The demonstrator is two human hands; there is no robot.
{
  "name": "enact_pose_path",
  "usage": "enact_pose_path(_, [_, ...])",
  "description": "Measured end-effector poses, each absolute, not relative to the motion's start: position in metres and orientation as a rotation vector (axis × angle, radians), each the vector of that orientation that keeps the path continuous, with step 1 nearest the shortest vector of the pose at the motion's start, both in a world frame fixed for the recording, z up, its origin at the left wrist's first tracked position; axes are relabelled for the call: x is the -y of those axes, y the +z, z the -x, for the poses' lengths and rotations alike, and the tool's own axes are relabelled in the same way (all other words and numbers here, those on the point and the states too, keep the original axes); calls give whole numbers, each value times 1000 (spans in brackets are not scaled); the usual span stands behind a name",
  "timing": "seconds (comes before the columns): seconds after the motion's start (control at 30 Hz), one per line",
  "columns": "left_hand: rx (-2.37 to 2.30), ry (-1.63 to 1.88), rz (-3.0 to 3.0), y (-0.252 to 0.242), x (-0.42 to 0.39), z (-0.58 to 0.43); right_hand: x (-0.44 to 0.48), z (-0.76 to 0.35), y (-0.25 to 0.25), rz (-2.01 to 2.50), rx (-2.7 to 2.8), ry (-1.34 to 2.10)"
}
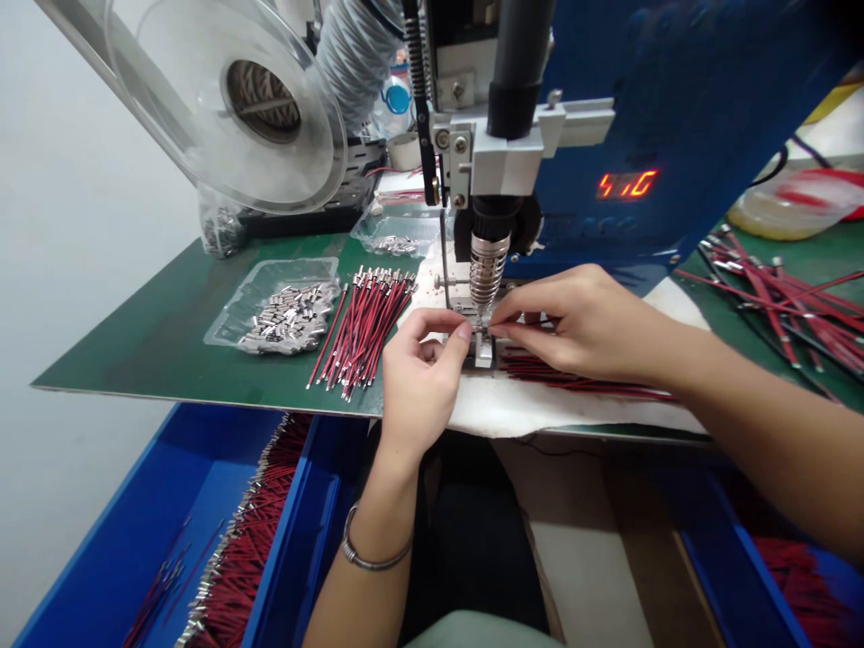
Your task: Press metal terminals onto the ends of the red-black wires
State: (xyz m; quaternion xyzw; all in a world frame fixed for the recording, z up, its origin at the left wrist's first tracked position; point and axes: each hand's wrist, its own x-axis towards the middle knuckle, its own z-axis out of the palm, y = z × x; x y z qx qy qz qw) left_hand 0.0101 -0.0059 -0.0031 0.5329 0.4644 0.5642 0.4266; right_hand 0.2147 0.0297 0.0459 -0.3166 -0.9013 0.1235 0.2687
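Note:
My left hand (pixel 424 373) is closed in a pinch, thumb against forefinger, at the small metal fixture (pixel 483 349) under the machine head. From the other side my right hand (pixel 580 326) pinches too, its fingertips almost meeting the left ones. Whatever sits between the fingertips is too small to make out. Just above them is the spring-wrapped tip (pixel 489 270) of the blue machine (pixel 621 238). Red and black wires (pixel 580 382) lie on white cloth below my right hand. Left of my left hand is a bundle of red-black wires with metal ends (pixel 364 333).
A clear plastic tray (pixel 226 315) holds many small metal cylinders, with another clear tray (pixel 432 232) behind it. A clear reel (pixel 162 108) hangs upper left. More wires (pixel 796 306) lie at right. Below the green table (pixel 135 333) stands a blue bin (pixel 182 450) with finished-looking wire bundles.

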Motion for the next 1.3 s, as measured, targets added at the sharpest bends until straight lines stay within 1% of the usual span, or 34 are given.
enact_pose_path(0.7, [-1157, 1416, -1344, -3, 7, -11, -30, -213, 48, 881, 2424, 345])
enact_pose_path(0.9, [-1243, 1404, -1501, 5, 3, -6, -30, -212, 47, 859, 2408, 332])
enact_pose_path(1.17, [-1279, 1221, -1600, 4, 4, 23, -30, -214, 45, 847, 2418, 300])
enact_pose_path(1.3, [-1246, 1205, -1592, 4, 5, 25, -30, -213, 45, 854, 2433, 303])
